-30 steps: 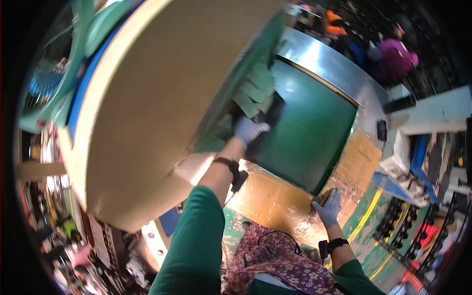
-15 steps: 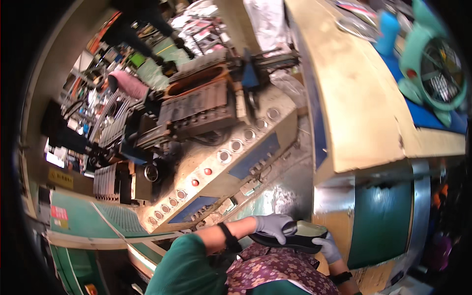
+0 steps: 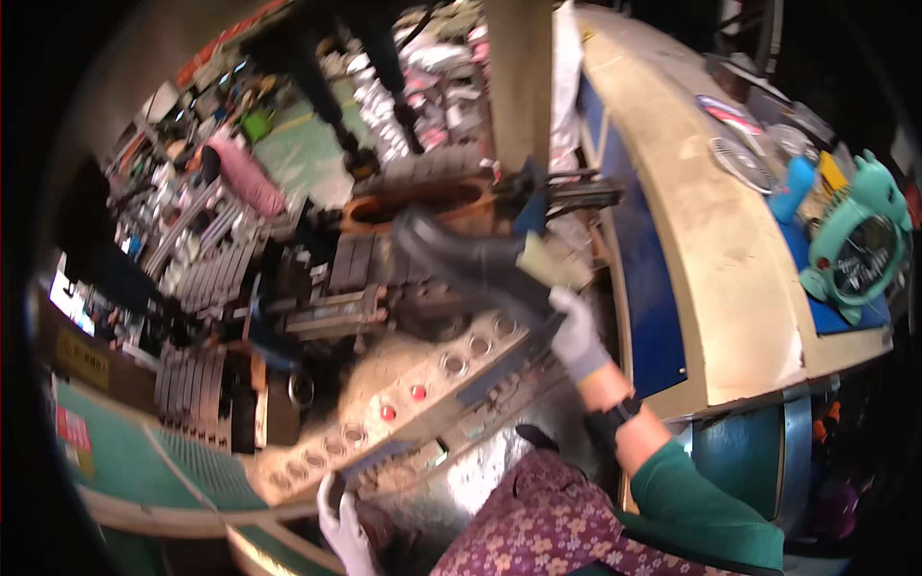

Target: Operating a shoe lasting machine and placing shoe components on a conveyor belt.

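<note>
My right hand (image 3: 578,336), in a pale grey glove, is stretched forward and closed on the near end of a black boot (image 3: 471,264). The boot is blurred by motion and tilted, with its rounded end pointing up and left over the machine. A pale yellow-green block (image 3: 555,261) shows at the held end, beside my fingers. My left hand (image 3: 344,528), gloved too, is low at the front, just below the machine's front panel. Its fingers are apart and I see nothing held in them.
The machine (image 3: 370,384) has round dials, red buttons and an orange-brown mould (image 3: 418,206) with a long hollow. To the right runs a cream worktop (image 3: 663,163) with a green fan (image 3: 860,250) and a blue bottle (image 3: 792,187). A green ledge (image 3: 125,442) is at left.
My right hand has swung the boot up and forward from my lap to over the machine. My left hand has let go of it and moved down to the left. The view has shifted.
</note>
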A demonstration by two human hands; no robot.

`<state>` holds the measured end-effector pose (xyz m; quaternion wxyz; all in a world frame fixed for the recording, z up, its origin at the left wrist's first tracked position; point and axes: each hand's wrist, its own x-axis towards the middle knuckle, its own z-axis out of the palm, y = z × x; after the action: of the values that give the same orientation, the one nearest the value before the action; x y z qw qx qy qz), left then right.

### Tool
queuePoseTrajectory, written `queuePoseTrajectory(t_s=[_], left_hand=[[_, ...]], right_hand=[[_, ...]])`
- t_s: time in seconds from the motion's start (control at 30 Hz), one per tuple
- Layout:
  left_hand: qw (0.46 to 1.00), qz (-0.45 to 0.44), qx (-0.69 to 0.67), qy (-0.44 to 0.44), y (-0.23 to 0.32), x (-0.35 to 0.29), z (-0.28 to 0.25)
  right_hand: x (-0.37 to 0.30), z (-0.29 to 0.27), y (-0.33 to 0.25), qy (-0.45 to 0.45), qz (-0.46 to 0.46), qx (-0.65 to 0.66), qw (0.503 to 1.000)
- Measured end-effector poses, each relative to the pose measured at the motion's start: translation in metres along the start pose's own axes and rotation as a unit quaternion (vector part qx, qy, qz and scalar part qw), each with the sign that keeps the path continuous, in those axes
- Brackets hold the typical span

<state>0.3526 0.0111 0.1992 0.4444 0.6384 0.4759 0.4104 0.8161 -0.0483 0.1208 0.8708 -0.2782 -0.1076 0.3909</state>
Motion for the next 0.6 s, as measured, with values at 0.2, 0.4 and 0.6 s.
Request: queuePoseTrajectory(t_s=[0.2,0.4,0.6], left_hand=[[0.991,-0.058,0.085,0.085,-0.058,-0.009,0.067],[0.970,-0.132,0.166,0.122,-0.113,-0.041,0.083],[0.920,-0.271,0.140,0.245,-0.169,-0.129,0.065]], right_hand=[[0.170,0.062,-0.057,-0.044,-0.159,-0.242,0.956],[0.289,0.068,-0.026,-0.093,-0.187,-0.439,0.874],[0.374,0.059,0.030,-0.123,-0.098,-0.489,0.858]])
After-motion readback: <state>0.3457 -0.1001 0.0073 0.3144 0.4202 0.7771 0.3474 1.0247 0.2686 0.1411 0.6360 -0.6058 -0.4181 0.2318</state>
